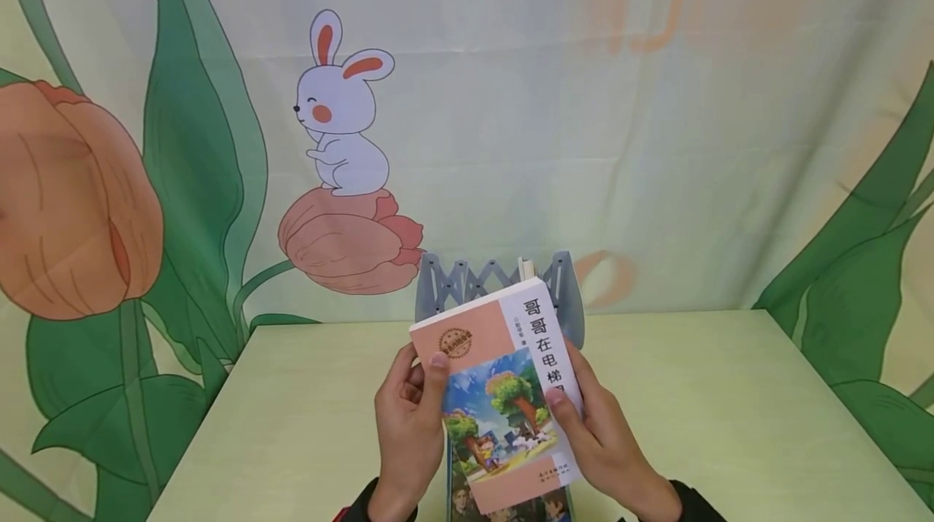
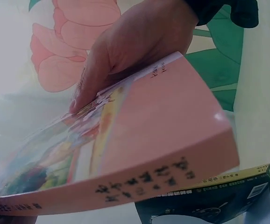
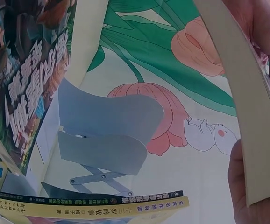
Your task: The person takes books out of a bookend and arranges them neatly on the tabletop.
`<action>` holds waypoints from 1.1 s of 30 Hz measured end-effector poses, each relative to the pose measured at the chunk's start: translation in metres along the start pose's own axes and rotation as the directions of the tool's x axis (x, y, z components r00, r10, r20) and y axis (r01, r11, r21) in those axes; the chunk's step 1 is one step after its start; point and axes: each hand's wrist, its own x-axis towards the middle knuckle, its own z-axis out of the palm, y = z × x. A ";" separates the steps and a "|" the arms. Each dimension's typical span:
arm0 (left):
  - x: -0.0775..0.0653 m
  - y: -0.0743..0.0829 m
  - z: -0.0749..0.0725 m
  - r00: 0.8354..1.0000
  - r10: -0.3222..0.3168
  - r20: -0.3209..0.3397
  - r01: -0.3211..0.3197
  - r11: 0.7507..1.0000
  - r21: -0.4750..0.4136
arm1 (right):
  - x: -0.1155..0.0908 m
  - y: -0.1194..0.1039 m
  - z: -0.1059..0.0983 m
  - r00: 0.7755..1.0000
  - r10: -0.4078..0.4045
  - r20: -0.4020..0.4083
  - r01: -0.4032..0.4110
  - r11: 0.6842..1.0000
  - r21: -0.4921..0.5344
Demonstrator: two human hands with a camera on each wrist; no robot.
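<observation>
In the head view, both hands hold a pink-and-white children's book (image 1: pixel 499 400), tilted, its illustrated front cover showing. My left hand (image 1: pixel 412 417) grips its left edge, thumb on the cover. On the opposite edge, my right hand (image 1: pixel 609 433) grips it with the thumb over the white title strip. The left wrist view shows the book's pink spine (image 2: pixel 144 184). Its cream page block (image 3: pixel 247 93) faces the right wrist view. Below the held book is another book (image 1: pixel 463 498) with a dark picture cover, mostly hidden.
Behind the held book stands a grey folding book rack (image 1: pixel 571 303), partly covered. In the right wrist view it bears a yellow-spined book (image 3: pixel 93 208) beside a dark-spined book (image 3: pixel 93 198). A printed rabbit-and-tulip cloth (image 1: pixel 496 125) hangs behind the pale table (image 1: pixel 306 425).
</observation>
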 end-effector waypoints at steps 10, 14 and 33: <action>0.003 0.056 0.008 0.979 -0.203 -0.011 0.203 0.979 0.006 | -0.005 0.002 0.005 0.998 -0.043 -0.054 0.043 0.999 -0.009; 0.001 0.057 0.007 0.972 -0.235 0.002 0.235 0.972 0.009 | -0.007 0.001 0.004 0.998 -0.033 -0.058 0.033 0.999 -0.014; -0.023 0.042 0.006 0.920 -0.386 0.069 0.370 0.913 0.174 | -0.008 0.001 0.003 0.992 -0.005 -0.126 0.011 0.999 0.046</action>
